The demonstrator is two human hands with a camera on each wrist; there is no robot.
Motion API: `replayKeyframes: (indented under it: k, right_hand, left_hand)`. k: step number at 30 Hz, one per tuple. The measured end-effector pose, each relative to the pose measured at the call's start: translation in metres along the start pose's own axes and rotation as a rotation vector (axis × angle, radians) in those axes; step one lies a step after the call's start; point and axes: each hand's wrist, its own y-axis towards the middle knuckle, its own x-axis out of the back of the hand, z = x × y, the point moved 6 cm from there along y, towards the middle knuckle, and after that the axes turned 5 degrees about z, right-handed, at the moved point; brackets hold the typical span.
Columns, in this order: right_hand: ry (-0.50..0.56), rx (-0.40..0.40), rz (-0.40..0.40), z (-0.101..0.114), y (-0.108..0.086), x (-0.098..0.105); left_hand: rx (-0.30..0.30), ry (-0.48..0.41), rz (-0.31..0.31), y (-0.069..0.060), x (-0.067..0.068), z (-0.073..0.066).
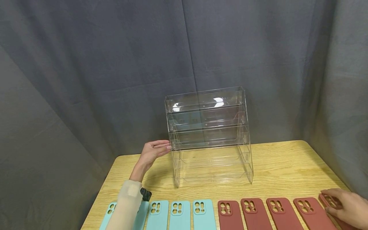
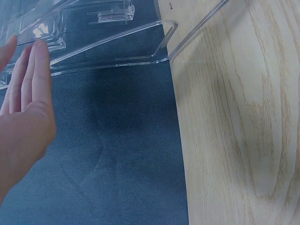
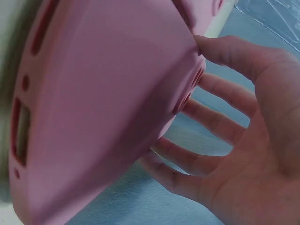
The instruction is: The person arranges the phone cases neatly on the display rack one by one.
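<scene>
A clear acrylic tiered rack [image 1: 207,147] stands on the wooden table, its shelves bare. My left hand [image 1: 153,151] is at the rack's left side, fingers extended and fingertips at its edge; in the left wrist view the straight fingers [image 2: 40,75] lie along the clear plastic. At the far right, my right hand [image 1: 349,206] grips the end red phone case [image 3: 112,93] of a row. In the right wrist view the thumb is at one edge and the fingers at the other, near its camera cutouts.
Several red phone cases [image 1: 256,215] lie side by side along the table's [image 1: 281,169] near edge. Left of them are several turquoise phone cases [image 1: 204,215], partly behind my left sleeve [image 1: 126,201]. Grey curtains [image 1: 129,64] close off the back and both sides.
</scene>
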Motion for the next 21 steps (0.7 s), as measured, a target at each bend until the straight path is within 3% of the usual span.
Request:
replayKeyframes:
  k: [11,19,21]
  right_hand:
    - [-0.021,0.073,-0.214,0.028,0.003,0.035]
    - [-0.089,0.221,-0.418,0.059,0.008,0.064]
    - [-0.088,0.250,-0.436,0.068,0.012,0.072]
  left_hand:
    - [0.015,-0.008,-0.020,0.002,0.004,0.001]
    - [0.006,0.004,-0.012,0.002,0.004,0.000]
    - [0.003,0.007,-0.011,0.002,0.004,0.000]
